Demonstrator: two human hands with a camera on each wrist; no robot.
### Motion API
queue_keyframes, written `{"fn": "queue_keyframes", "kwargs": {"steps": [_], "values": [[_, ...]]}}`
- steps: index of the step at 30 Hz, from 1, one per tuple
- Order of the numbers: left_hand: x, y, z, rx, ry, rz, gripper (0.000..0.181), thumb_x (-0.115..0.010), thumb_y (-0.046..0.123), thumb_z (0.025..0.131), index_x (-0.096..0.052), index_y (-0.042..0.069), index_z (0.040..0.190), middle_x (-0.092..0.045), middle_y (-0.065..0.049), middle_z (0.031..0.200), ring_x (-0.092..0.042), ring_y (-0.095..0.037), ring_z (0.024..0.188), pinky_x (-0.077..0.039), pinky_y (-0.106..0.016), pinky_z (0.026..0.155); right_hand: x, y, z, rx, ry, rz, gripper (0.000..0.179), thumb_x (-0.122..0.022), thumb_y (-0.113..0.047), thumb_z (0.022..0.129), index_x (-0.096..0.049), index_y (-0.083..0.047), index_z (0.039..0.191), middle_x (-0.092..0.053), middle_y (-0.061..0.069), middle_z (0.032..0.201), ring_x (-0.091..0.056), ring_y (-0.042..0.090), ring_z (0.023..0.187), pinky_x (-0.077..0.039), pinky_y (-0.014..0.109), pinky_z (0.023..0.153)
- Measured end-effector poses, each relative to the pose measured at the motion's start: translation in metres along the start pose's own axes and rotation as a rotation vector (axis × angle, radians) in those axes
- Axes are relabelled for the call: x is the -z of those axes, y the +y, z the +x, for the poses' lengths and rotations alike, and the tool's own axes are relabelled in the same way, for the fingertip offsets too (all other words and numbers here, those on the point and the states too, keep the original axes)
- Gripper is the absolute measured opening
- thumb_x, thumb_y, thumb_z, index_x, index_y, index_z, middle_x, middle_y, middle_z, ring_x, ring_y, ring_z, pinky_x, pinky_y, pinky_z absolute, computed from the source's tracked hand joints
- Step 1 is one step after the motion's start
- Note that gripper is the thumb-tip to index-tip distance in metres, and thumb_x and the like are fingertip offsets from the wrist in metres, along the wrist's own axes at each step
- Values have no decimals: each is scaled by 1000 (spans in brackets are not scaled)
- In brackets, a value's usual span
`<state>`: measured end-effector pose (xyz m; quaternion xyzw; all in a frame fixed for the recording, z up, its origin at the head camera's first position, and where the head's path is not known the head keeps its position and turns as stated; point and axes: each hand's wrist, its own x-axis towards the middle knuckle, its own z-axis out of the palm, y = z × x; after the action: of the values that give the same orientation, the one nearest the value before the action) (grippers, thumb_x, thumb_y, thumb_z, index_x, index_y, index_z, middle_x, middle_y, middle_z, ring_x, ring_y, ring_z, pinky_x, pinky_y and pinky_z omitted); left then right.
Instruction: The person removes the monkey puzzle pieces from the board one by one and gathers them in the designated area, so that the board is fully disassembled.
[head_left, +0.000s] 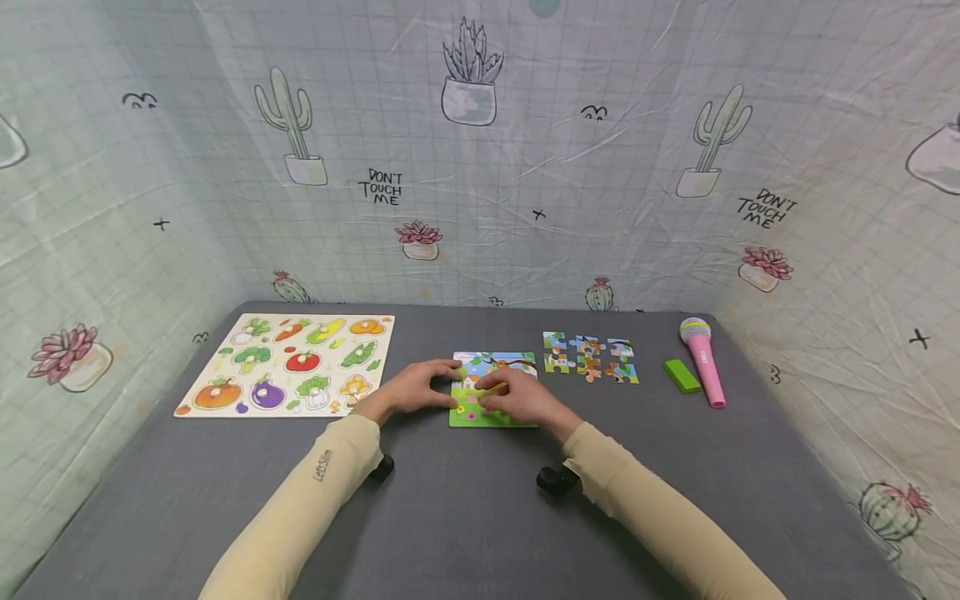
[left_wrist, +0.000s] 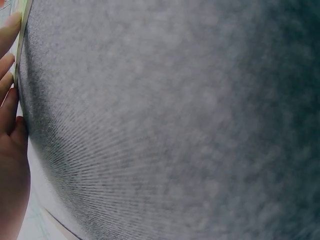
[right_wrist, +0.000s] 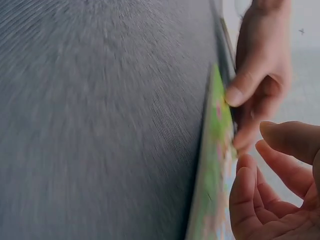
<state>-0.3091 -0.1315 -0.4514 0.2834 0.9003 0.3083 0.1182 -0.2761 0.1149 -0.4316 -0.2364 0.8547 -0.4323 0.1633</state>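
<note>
A small picture puzzle board (head_left: pixel 495 420) with a green, flowery lower part lies in the middle of the grey table. At its left edge rests my left hand (head_left: pixel 411 388), thumb and fingers spread apart along the side. My right hand (head_left: pixel 522 397) is over the board's right half, its fingers bent loosely toward the picture and covering part of it. In the right wrist view the thumb and fingers (right_wrist: pixel 243 192) stand apart, with nothing visible between them. The left wrist view catches the left fingertips (left_wrist: pixel 9 60) right at the board's edge.
Several loose jigsaw pieces (head_left: pixel 556 354) lie right of the board. Farther right are a green block (head_left: pixel 681 377) and a pink toy microphone (head_left: pixel 705 364). A vegetable puzzle board (head_left: pixel 385 327) occupies the left side. Printed cloth (head_left: pixel 495 192) walls surround the table (head_left: pixel 465 517).
</note>
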Motion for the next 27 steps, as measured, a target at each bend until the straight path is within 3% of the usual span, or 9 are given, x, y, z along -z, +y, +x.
{"fn": "queue_keyframes", "kwargs": {"steps": [5, 9, 16, 27], "values": [[0, 1, -1, -10, 0, -13, 45, -73, 27, 89, -64, 8, 129, -42, -6, 151, -33, -30, 142, -30, -49, 114, -13, -3, 9, 26, 16, -88, 32, -70, -12, 90, -67, -1, 120, -64, 16, 121, -63, 33, 105, -54, 38, 83], [0, 0, -1, -13, -4, -15, 44, -73, 26, 89, -64, 8, 128, -43, -6, 151, -34, -30, 142, -31, -49, 114, -20, -2, 14, 96, 33, -173, 35, -76, -10, 85, -68, 2, 116, -67, 17, 113, -63, 30, 97, -53, 39, 83], [2, -2, -1, -29, -9, 4, 43, -73, 25, 89, -65, 6, 127, -45, -8, 150, -36, -32, 140, -33, -50, 113, -24, -4, 15, 227, 34, -292, 32, -75, -1, 80, -70, 5, 111, -68, 17, 99, -58, 21, 79, -49, 30, 70], [4, -4, 1, -23, -20, 12, 43, -74, 25, 89, -65, 7, 127, -45, -8, 150, -36, -31, 140, -32, -50, 113, -26, -10, 13, 165, 36, -331, 37, -71, -1, 82, -67, -1, 119, -55, 10, 87, -37, 17, 76, -34, 30, 65]]}}
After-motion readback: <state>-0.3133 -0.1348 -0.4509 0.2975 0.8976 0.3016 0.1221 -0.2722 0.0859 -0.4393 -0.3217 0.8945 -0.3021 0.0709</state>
